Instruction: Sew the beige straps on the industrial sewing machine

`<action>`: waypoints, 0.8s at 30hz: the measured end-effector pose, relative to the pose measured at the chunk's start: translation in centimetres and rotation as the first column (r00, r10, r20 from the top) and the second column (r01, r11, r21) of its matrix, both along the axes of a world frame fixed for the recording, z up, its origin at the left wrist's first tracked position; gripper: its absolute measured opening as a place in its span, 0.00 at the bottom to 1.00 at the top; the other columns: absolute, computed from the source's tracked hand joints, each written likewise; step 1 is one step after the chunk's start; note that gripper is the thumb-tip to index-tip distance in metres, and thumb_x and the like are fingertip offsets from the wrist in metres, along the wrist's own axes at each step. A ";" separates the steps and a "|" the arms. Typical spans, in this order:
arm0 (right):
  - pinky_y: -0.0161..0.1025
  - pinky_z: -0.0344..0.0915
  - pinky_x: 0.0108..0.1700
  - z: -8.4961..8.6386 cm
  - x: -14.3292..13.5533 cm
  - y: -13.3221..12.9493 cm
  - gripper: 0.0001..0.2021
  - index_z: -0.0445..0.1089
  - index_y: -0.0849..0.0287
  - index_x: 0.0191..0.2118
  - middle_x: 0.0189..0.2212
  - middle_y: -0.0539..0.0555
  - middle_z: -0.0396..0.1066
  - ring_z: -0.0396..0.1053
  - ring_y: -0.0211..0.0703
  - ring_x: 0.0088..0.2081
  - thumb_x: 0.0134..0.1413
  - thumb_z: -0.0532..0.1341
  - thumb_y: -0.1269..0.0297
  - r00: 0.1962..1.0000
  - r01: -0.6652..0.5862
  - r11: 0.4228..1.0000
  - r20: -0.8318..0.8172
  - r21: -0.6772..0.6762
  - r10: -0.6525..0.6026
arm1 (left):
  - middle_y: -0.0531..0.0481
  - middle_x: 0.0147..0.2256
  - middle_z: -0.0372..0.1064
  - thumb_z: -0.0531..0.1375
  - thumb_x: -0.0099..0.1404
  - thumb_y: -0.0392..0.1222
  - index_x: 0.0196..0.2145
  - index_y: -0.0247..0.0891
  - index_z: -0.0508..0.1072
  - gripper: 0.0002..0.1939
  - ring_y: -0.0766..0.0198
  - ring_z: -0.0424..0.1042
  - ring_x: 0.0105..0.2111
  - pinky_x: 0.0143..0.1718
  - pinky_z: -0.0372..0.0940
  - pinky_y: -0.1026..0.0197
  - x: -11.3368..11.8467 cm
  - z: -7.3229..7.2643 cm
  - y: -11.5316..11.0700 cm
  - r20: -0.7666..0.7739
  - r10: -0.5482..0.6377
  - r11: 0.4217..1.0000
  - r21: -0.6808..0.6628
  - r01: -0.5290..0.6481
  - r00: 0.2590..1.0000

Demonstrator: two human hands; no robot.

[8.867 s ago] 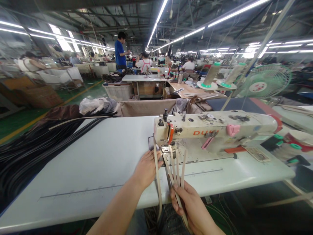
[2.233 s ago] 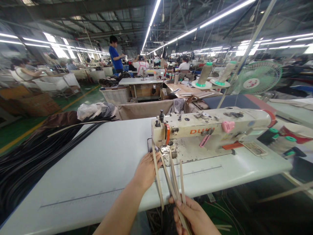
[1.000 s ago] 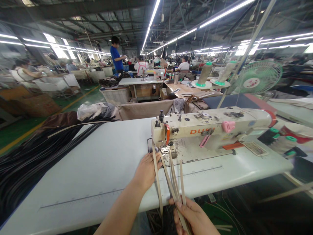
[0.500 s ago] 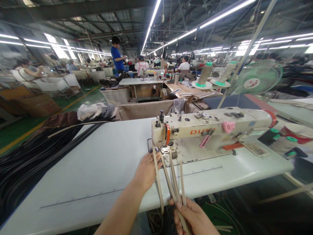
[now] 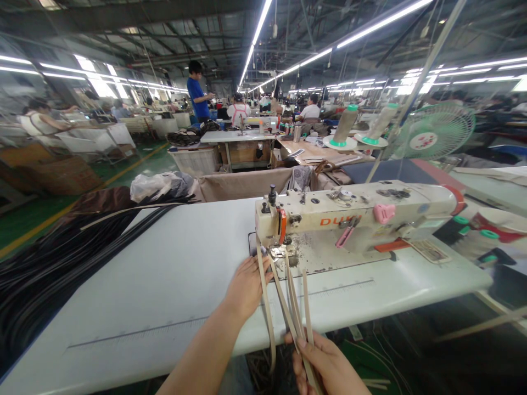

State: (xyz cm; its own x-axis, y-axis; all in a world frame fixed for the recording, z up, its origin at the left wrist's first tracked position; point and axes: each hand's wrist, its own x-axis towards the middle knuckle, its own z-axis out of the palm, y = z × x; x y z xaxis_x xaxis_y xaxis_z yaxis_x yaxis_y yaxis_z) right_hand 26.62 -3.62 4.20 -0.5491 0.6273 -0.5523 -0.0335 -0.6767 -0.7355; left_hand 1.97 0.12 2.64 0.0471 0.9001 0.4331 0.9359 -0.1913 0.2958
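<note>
My left hand [image 5: 244, 288] lies on the table beside the needle area of a cream sewing machine [image 5: 313, 222]. Its fingertips are closed on a narrow beige strip [image 5: 281, 296] near the metal presser foot [image 5: 278, 252]. Another beige strip [image 5: 267, 314] crosses in front of this hand and hangs past the table's front edge. Lower right, at that edge, my right hand [image 5: 323, 359] is wrapped round several beige strips, which fan upward toward the machine. Some of its fingers are hidden behind them.
The white sewing table [image 5: 177, 263] bears a printed ruler line. Many black strips [image 5: 53, 280] hang over its left side. Thread cones [image 5: 345, 126] and a green fan [image 5: 432, 131] stand behind the machine. A person in blue [image 5: 197, 93] stands farther back.
Both hands and the strips stay almost where they were. At the far left, a seated person's raised arm has come down.
</note>
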 end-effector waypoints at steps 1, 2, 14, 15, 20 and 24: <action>0.28 0.55 0.16 0.0 0.0 0.0 0.31 0.74 0.61 0.41 0.20 0.48 0.73 0.68 0.34 0.15 0.43 0.74 0.38 1.000 0.003 1.000 0.002 -0.003 -0.003 | 0.42 0.61 0.72 0.56 0.77 0.41 0.61 0.41 0.70 0.18 0.50 0.71 0.62 0.64 0.67 0.41 0.0 0.0 0.0 -0.001 0.000 1.000 -0.001 0.000 1.000; 0.28 0.55 0.15 -0.1 0.0 0.1 0.31 0.74 0.61 0.41 0.20 0.48 0.73 0.68 0.34 0.15 0.43 0.73 0.38 1.000 0.002 1.000 0.006 -0.002 -0.002 | 0.42 0.61 0.72 0.56 0.77 0.41 0.61 0.41 0.70 0.18 0.50 0.71 0.62 0.64 0.67 0.40 -0.1 -0.1 0.0 -0.002 0.001 1.000 -0.001 -0.001 1.000; 0.27 0.57 0.16 0.4 0.0 0.5 0.35 0.76 0.61 0.38 0.17 0.44 0.66 0.68 0.34 0.17 0.45 0.67 0.29 0.998 0.012 0.998 0.063 0.058 -0.015 | 0.42 0.61 0.73 0.54 0.78 0.42 0.62 0.42 0.70 0.18 0.50 0.71 0.62 0.64 0.67 0.40 0.0 0.0 0.0 0.009 0.002 1.000 0.011 -0.002 1.000; 0.27 0.58 0.17 0.6 0.0 0.5 0.34 0.76 0.62 0.38 0.18 0.45 0.67 0.69 0.34 0.18 0.45 0.68 0.30 0.997 0.033 0.998 0.065 0.055 -0.036 | 0.42 0.61 0.72 0.54 0.78 0.42 0.62 0.42 0.70 0.18 0.50 0.71 0.62 0.64 0.67 0.41 0.0 0.0 -0.1 0.010 0.004 1.000 0.010 -0.004 1.000; 0.28 0.55 0.14 0.2 0.3 0.6 0.40 0.76 0.63 0.43 0.15 0.43 0.66 0.65 0.33 0.14 0.33 0.74 0.32 0.998 0.059 0.998 0.029 0.004 -0.060 | 0.43 0.61 0.72 0.55 0.78 0.41 0.62 0.40 0.69 0.18 0.51 0.70 0.62 0.65 0.65 0.41 0.0 0.2 -0.1 0.002 0.013 1.000 -0.012 -0.013 1.000; 0.29 0.57 0.15 0.4 0.3 0.6 0.39 0.76 0.63 0.44 0.17 0.45 0.70 0.70 0.37 0.15 0.32 0.76 0.35 0.997 0.067 0.998 0.043 -0.009 -0.066 | 0.42 0.62 0.72 0.55 0.77 0.41 0.62 0.40 0.69 0.18 0.52 0.70 0.63 0.65 0.65 0.42 0.1 0.5 -0.1 0.008 0.009 1.000 -0.026 -0.009 1.000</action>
State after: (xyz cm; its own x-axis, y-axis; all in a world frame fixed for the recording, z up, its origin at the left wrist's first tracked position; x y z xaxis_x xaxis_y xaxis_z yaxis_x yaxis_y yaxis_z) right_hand 26.87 -3.03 4.57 -0.4820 0.6561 -0.5808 -0.0474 -0.6813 -0.7304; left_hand 2.04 0.00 3.12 0.0358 0.9114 0.4099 0.9351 -0.1752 0.3079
